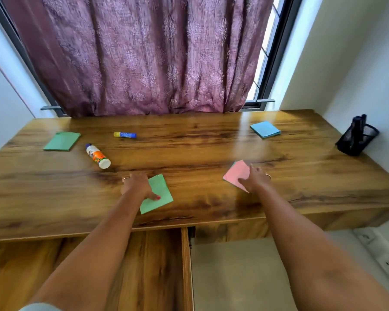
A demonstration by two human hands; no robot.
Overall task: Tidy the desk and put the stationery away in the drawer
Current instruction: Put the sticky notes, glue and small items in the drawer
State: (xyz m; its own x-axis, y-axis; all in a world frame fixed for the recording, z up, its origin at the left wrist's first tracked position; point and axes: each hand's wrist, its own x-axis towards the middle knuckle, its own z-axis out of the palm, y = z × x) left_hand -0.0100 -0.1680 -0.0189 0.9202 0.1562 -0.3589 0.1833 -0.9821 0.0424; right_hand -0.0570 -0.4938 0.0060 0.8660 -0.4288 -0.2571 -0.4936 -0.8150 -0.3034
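Left hand (136, 184): rests on the near green pad (161, 189) at the middle of the bench (189, 149). The thumb lies flat on the paper. The other fingers are hidden behind the knuckles, so whether they pinch the pad's edge cannot be told.
Right hand (256, 178): laid on the pink pad (235, 173) to the right, with forefinger and thumb spread and straight on its top face.
Drawer (185, 265): pulled open below the near edge of the bench, under the left forearm.
Left to put away: far green pad (62, 141), glue bottle (98, 156) and glue stick (124, 134) at the far left, and the blue pad (265, 129) at the far right, all well apart from both hands.
Risk, pads: a flat hand may only slide a pad across the glossy wood. Loose top sheets could fan or crease if it is lifted by one corner.
Risk, glue: the bottle and stick lie on their sides and would likely roll if nudged.
Risk, drawer: the near green pad lies close to the front edge and could drop beside the drawer, not in it.
Hard to see: a teal edge shows beneath the pink pad, perhaps a second pad. The forearms cover much of the drawer's floor. What is in the black mesh holder (357, 136) at the right wall is unclear.
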